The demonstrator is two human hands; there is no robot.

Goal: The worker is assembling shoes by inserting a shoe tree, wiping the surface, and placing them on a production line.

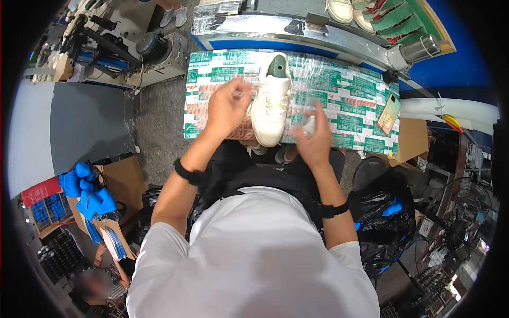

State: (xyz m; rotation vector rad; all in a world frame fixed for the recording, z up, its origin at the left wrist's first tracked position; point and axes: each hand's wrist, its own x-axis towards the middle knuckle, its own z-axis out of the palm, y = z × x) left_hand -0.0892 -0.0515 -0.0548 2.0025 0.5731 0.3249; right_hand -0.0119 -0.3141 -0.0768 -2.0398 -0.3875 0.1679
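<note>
White sneaker (271, 103) shown toe-near on taped work board (350, 100), no lace seen in the eyelets. Right hand (314, 139), R of toe, held half open around a blurred pale item. Left hand (228, 107), L of shoe, pinched on sth. small; identity unclear. Phone (389, 114) far R of shoe; finished shoes (351, 10) beyond.

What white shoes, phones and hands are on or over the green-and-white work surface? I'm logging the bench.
White shoe: 1
Phone: 1
Hands, left hand and right hand: 2
Total: 4
Other shoes lie on the conveyor behind and are not counted.
</note>
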